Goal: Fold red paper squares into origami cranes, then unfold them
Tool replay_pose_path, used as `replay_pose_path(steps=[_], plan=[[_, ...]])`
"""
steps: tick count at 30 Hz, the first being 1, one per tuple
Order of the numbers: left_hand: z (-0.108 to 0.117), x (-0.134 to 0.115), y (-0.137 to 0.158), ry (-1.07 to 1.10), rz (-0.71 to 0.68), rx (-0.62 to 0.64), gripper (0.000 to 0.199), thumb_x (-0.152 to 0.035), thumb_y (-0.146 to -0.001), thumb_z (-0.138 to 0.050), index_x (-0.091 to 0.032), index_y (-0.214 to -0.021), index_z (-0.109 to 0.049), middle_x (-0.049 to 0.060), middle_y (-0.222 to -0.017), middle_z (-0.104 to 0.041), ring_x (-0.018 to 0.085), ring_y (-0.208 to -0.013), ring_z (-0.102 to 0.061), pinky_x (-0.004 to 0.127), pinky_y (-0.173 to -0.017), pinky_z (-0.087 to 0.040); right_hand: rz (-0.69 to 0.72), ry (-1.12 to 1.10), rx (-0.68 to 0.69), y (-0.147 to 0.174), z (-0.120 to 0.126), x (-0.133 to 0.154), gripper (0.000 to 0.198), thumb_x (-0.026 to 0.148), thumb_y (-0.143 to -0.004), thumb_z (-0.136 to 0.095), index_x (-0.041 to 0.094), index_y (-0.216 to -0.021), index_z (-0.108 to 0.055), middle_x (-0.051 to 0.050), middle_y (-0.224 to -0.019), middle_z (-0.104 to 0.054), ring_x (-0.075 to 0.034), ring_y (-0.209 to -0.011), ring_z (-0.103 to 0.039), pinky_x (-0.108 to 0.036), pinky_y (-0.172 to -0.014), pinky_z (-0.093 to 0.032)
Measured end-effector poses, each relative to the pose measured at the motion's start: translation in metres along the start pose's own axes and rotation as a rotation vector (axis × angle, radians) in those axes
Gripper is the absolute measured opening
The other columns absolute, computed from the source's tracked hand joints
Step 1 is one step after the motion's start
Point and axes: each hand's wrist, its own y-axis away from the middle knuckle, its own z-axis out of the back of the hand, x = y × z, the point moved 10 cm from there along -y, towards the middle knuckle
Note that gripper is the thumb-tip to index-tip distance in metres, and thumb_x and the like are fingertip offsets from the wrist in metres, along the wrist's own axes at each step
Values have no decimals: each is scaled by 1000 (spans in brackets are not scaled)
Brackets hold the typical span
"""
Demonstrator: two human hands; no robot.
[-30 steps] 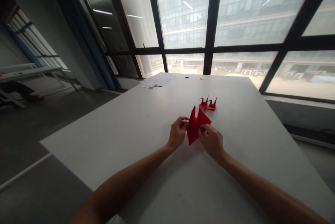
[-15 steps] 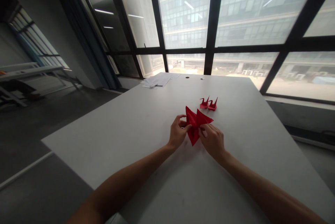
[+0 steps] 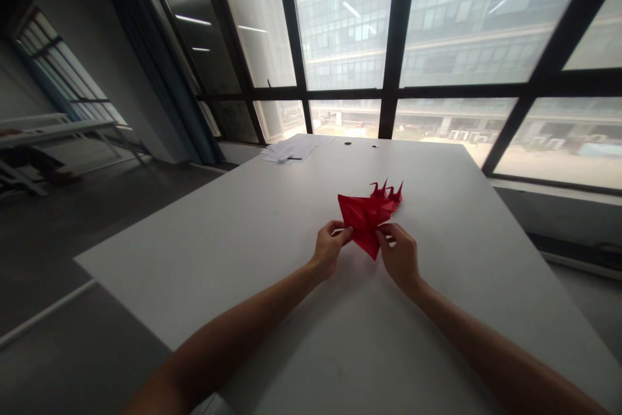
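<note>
A creased sheet of red origami paper (image 3: 364,219) is held up between my hands above the white table, spread wide with one corner pointing down toward me. My left hand (image 3: 330,248) pinches its left side between thumb and fingers. On the opposite side, my right hand (image 3: 399,252) has its thumb and fingertips closed on the paper's edge. Just behind the paper stand two small red paper cranes (image 3: 395,195), partly covered by it.
The white table (image 3: 233,221) reaches forward to large black-framed windows. Loose white papers (image 3: 294,148) with a dark pen-like item lie at its far left. Another table (image 3: 58,133) is at the far left of the room, with a person's legs (image 3: 34,162) beneath it.
Two upright points stood up from the red paper before; now it is opened out flatter and wider, its top edge nearly level. Both hands keep their pinch, the right slightly farther from the left.
</note>
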Motion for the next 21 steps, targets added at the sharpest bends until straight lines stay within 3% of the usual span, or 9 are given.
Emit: replay_pose_path(steps=[7,11,16,21], plan=[[0,-2,3,32,10,-24,21,-25,-75,-74,-15,-82,-56,3,-83,-63,17,-80,-64,38,-81,-56,33,-44,-10,-3,1,-1,14,25,-89,-55,21,-83,-67,-6,-89,-68,-19,-75,-63,-31,-71,-52],[1,-17,5,-130,-118,-35,18,-26,-80,-69,-17,-82,-54,1,-78,-61,15,-74,-63,33,-73,-57,-12,-31,43,-2,-7,-3,16,29,-87,-56,20,-87,-68,-7,-88,-70,-20,-73,-65,-33,-70,-53],[-20,-51,26,-535,-470,27,17,-25,-85,-66,-18,-75,-53,-2,-71,-59,11,-65,-59,24,-64,-53,-279,-189,26,2,-10,-24,34,49,-78,-70,16,-87,-72,-9,-80,-74,-23,-65,-67,-33,-58,-53],[-28,-54,36,-552,-518,64,18,-25,-88,-64,-19,-76,-52,-1,-78,-64,12,-69,-63,22,-63,-54,-466,-481,-91,5,-8,-46,40,52,-74,-72,13,-83,-72,-7,-75,-74,-23,-63,-66,-33,-55,-54]])
